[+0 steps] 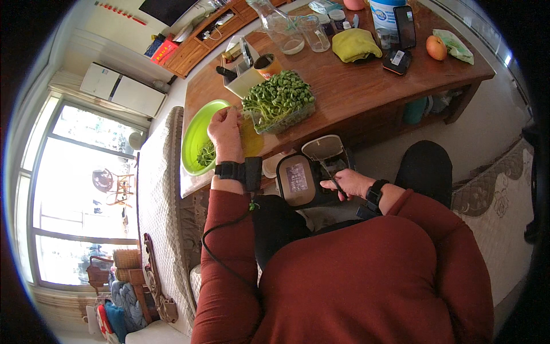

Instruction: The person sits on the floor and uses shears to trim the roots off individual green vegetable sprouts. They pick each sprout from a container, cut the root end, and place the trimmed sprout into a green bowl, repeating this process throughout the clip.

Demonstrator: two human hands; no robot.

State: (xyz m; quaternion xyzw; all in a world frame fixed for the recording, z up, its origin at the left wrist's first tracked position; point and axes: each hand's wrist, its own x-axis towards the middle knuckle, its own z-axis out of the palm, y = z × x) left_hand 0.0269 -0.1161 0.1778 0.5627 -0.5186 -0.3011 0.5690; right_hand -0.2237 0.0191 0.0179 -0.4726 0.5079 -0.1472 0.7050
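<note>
My left hand point(225, 129) is over the right rim of a lime-green plastic bowl point(189, 142), its fingers curled together. Whether they hold anything is too small to tell. Cut green sprouts point(206, 154) lie in the bottom of the bowl, partly behind my wrist. Just right of that hand, a clear plastic tub point(285, 120) overflows with leafy sprouts point(281, 92). My right hand point(350, 182) grips dark-handled scissors point(330, 175) below the table edge. Their blades point up and left over an open bin point(333, 165).
The wooden table point(348, 88) carries a caddy point(242, 81), an orange can point(267, 66), a glass pitcher point(285, 36), a yellow-green cloth point(356, 45), a phone point(406, 28) and a fruit point(436, 47). A brown bin lid point(296, 180) is by my knees. A cable point(205, 238) hangs along my left sleeve.
</note>
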